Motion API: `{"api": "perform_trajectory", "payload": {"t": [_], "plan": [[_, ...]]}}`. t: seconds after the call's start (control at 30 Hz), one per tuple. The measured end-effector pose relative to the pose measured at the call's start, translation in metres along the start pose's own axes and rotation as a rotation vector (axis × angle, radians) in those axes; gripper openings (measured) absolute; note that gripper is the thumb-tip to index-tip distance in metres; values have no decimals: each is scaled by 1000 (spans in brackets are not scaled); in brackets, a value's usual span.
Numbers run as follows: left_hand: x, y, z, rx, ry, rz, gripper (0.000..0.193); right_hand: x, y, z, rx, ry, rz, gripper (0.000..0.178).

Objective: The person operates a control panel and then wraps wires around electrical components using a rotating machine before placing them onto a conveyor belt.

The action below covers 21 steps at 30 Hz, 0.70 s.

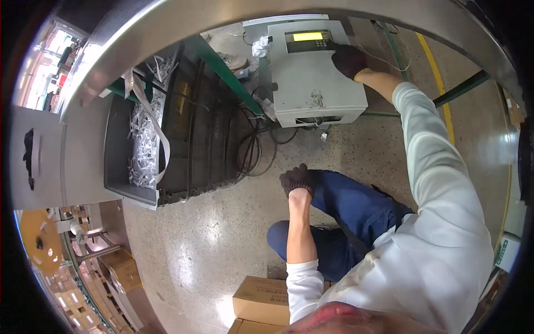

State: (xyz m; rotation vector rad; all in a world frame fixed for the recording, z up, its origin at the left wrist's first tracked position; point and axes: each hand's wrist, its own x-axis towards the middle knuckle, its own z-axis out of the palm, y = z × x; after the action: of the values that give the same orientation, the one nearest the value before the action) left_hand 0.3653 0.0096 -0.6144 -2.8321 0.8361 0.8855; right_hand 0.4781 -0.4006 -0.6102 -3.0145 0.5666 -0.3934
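Observation:
A grey-white metal machine (314, 78) stands low on the floor ahead of me. Its control panel (308, 41) has a lit yellow screen and a small keypad. My right hand (349, 60), in a dark knit glove, reaches to the keypad's right side with a finger stretched toward the keys. It holds nothing that I can see; whether the fingertip touches a key is hidden. In a matching dark glove, my left hand (296, 181) is loosely closed beside my bent knee, with nothing visible in it.
Left stands a dark bin (130, 167) holding shredded white strips (146, 142), with a pale strap (158, 125) hanging over it. Black cables (253, 147) coil beside the machine. Green frame legs (228, 75) and a metal edge (222, 16) surround it. Cardboard boxes (261, 298) sit behind me.

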Motion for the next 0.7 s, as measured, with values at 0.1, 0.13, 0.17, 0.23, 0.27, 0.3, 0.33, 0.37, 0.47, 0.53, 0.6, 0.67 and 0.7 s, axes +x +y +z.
{"api": "perform_trajectory", "payload": {"t": [0.1,0.13,0.17,0.23,0.27,0.3,0.33,0.37,0.47,0.53,0.6,0.67,0.7], "plan": [[-7,1,-5,23,-46,28,22,-9,1,0,84,122,17,34],[-8,1,-7,25,-65,43,23,-10,-1,-2,144,161,14,34],[-8,4,-10,30,-65,42,23,-9,-1,-4,148,162,17,34],[-8,9,-16,24,-69,19,22,-7,4,-6,115,151,16,36],[-11,9,-21,27,-65,18,22,-4,4,-8,117,156,17,36],[-20,8,-24,-6,-8,46,23,-6,4,-7,117,165,9,36],[-25,6,-27,-41,52,72,24,-4,2,-8,118,176,-2,36],[-25,5,-26,-41,58,64,24,2,0,-12,123,181,-9,36],[-23,0,-14,-65,22,15,31,16,2,-5,-25,-81,125,40],[-33,0,-14,-86,50,18,31,-3,-1,3,13,10,194,40],[-43,5,-21,-127,78,15,27,-36,12,3,39,-45,219,38],[-62,2,-16,-204,80,-69,23,-87,-27,-16,87,110,-31,37],[-77,7,-25,-222,13,-62,21,-111,-19,-15,67,121,-87,37]]}}
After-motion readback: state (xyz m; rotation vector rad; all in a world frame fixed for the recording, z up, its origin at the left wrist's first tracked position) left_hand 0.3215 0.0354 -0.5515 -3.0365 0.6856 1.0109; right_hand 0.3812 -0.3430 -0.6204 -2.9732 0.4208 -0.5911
